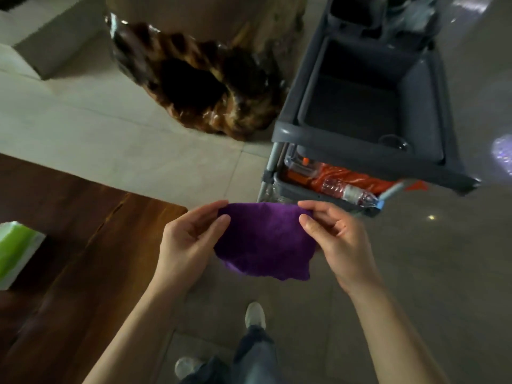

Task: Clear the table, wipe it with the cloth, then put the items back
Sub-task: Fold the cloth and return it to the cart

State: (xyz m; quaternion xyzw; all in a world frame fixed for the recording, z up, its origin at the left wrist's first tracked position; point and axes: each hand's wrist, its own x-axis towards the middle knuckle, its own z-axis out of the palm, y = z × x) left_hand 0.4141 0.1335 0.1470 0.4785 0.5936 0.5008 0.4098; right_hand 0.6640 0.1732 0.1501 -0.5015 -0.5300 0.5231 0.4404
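A purple cloth (266, 239) hangs spread between both hands above the tiled floor, to the right of the table. My left hand (191, 239) pinches its upper left corner and my right hand (335, 236) pinches its upper right corner. The dark wooden table (83, 245) fills the lower left. A green and white tissue pack (15, 252) lies on it near the left edge of the view.
A grey service cart (360, 106) stands at the upper right, with an empty top tray and a lower shelf holding a plastic bottle (349, 191) and orange items. A glossy tree-stump stool (199, 70) stands beyond the table. My feet are on the floor below.
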